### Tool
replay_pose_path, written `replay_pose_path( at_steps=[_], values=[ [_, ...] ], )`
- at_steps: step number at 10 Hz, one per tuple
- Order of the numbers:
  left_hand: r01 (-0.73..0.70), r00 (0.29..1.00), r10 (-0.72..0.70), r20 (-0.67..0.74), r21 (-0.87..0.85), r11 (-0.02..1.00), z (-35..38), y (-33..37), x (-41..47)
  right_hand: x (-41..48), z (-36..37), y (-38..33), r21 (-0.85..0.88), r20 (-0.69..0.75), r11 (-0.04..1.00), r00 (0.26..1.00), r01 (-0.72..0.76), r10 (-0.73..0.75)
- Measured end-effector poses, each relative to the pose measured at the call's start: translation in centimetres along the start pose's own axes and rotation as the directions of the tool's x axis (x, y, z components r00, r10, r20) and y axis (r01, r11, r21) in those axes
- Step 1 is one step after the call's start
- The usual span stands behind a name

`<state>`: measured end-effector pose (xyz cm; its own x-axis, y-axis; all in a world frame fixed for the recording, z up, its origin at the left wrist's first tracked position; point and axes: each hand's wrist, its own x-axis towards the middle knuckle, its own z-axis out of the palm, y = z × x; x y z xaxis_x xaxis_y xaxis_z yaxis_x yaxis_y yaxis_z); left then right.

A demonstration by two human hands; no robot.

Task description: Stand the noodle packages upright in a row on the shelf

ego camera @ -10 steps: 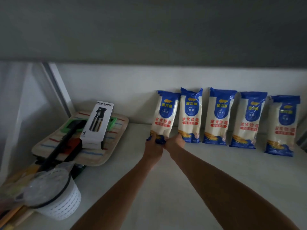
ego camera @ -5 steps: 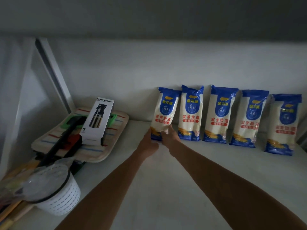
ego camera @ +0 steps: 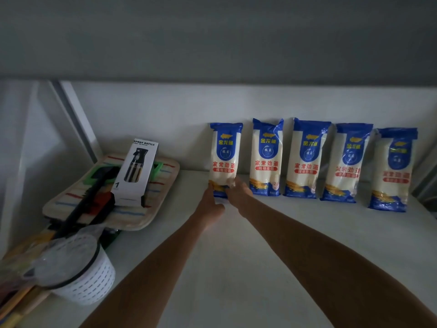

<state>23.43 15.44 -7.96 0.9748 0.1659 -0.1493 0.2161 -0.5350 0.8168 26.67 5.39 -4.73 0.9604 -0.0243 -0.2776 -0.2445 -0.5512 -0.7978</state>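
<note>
Several blue-and-white noodle packages stand in a row against the white back wall of the shelf (ego camera: 272, 256). The leftmost package (ego camera: 225, 155) stands upright, a small gap apart from its neighbour (ego camera: 266, 157). Both my hands grip its blue bottom end: my left hand (ego camera: 211, 204) on the left side, my right hand (ego camera: 238, 192) on the right. Further right stand a third package (ego camera: 305, 159) and the rightmost package (ego camera: 392, 169), leaning on the wall.
At the left lies a striped pad (ego camera: 146, 209) with a spray bottle box (ego camera: 134, 171) and a black-handled brush (ego camera: 87, 200) on it. A white perforated basket (ego camera: 87, 285) with a clear lid stands at the front left. A slanted frame post (ego camera: 78, 121) rises behind.
The leftmost package was tilted against its neighbour; now it stands straight, shifted slightly left. Both hands stay on its bottom end.
</note>
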Motion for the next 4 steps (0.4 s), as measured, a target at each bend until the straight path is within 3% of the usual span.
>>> replay_pose_path(
  at_steps=[3, 4],
  values=[
    [-0.066, 0.989, 0.070, 0.133, -0.034, 0.997, -0.4, 0.0, -2.5, -3.0, -1.4, 1.4, -0.129, -0.050, 0.988, 0.996, -0.084, 0.078],
    [-0.093, 0.986, 0.088, 0.142, 0.028, 0.995, -0.6, 0.9, -3.4, -4.8, -2.1, 1.4, -0.179, -0.070, 0.979, 0.994, -0.095, 0.083]
  ],
)
